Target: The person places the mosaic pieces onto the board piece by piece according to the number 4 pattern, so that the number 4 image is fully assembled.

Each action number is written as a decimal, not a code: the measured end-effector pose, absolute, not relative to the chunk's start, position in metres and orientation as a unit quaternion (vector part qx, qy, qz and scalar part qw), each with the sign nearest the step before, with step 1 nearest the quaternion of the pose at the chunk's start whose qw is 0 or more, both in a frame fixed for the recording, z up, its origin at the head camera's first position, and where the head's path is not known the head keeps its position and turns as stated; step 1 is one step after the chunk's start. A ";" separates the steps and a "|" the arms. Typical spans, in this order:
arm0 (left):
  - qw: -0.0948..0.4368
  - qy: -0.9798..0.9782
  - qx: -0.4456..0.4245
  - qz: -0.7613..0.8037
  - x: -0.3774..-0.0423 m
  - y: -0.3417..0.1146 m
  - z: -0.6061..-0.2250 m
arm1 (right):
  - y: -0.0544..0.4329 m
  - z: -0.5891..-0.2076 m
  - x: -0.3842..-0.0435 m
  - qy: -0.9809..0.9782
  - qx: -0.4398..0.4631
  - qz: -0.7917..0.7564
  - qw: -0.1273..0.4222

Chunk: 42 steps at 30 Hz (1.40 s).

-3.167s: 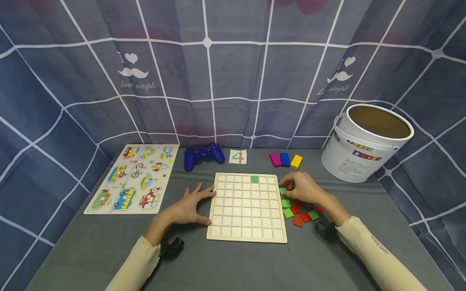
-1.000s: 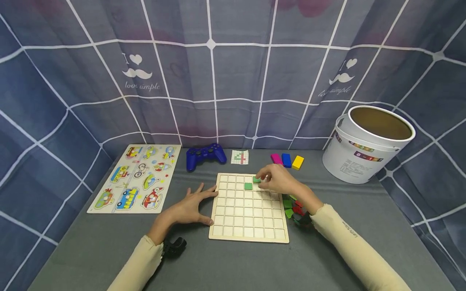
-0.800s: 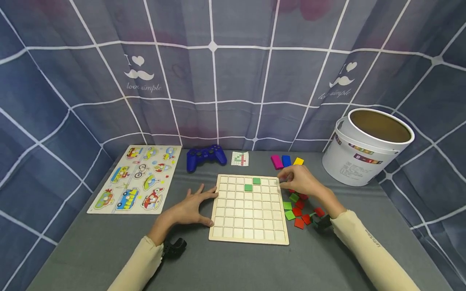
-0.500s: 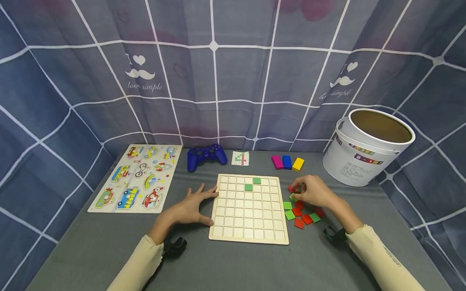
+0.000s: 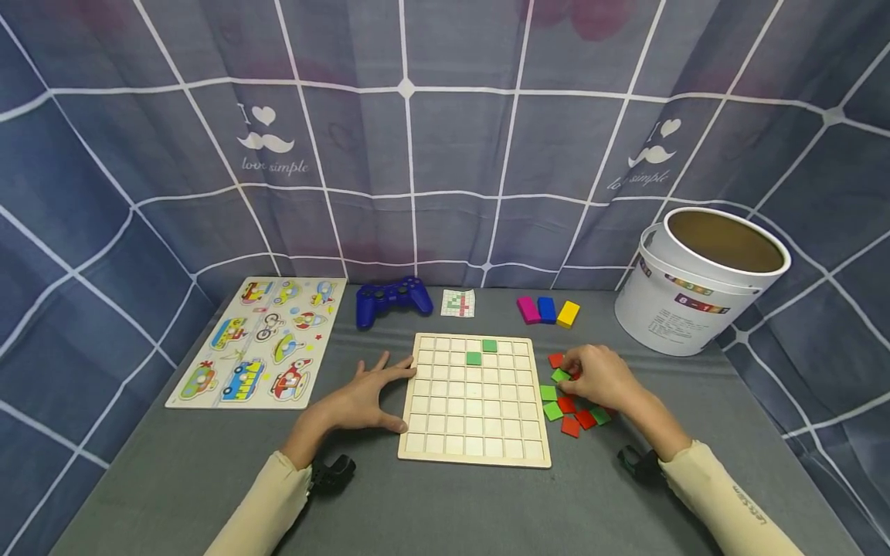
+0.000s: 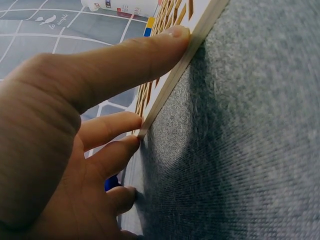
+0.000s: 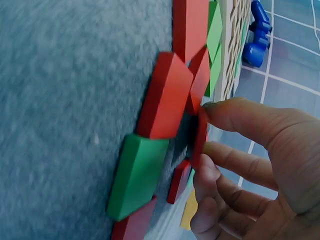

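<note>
A light wooden grid board (image 5: 473,401) lies in the middle of the table, with two green square tiles (image 5: 473,358) set in neighbouring rows near its far edge. My left hand (image 5: 358,398) rests at the board's left side, fingers spread; in the left wrist view the thumb and fingertips touch its edge. To the right of the board, my right hand (image 5: 601,377) is low over loose red and green tiles. The right wrist view shows it pinching a red tile (image 7: 199,137), tilted on edge, between thumb and fingers. From the head, the palm hides that tile.
Behind the board are a blue game controller (image 5: 393,300), a small printed pattern card (image 5: 458,303) and pink, blue and yellow blocks (image 5: 547,310). A vehicle picture board (image 5: 257,344) lies left. A white bucket (image 5: 688,309) stands at the back right.
A second green tile has appeared on the board since the earliest frame. My right hand has moved from the board's far part rightward to the loose tiles. My left hand has stayed put.
</note>
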<state>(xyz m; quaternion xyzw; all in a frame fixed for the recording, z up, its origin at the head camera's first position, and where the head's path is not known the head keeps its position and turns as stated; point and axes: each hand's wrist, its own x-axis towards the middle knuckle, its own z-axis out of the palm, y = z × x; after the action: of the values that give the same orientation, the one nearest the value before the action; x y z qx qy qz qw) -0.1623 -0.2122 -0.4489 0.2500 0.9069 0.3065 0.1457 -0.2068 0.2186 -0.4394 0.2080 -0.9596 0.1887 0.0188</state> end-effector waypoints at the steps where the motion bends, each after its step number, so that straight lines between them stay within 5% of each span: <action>1: 0.146 0.907 0.250 0.307 -0.162 -0.212 -0.449 | 0.217 -0.440 -0.206 -0.961 0.204 0.187 0.020; 16: 0.150 0.903 0.249 0.315 -0.162 -0.212 -0.447 | 0.203 -0.439 -0.205 -0.941 0.232 0.244 0.025; 42: 0.153 0.904 0.243 0.317 -0.162 -0.212 -0.448 | 0.103 -0.436 -0.218 -0.896 0.322 0.306 -0.019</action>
<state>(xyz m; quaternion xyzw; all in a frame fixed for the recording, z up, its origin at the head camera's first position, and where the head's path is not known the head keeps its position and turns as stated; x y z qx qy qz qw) -0.1617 -0.2122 -0.4477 0.2429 0.9039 0.3172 0.1530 -0.2177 0.1028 -0.4356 0.3217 -0.8958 0.3061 -0.0188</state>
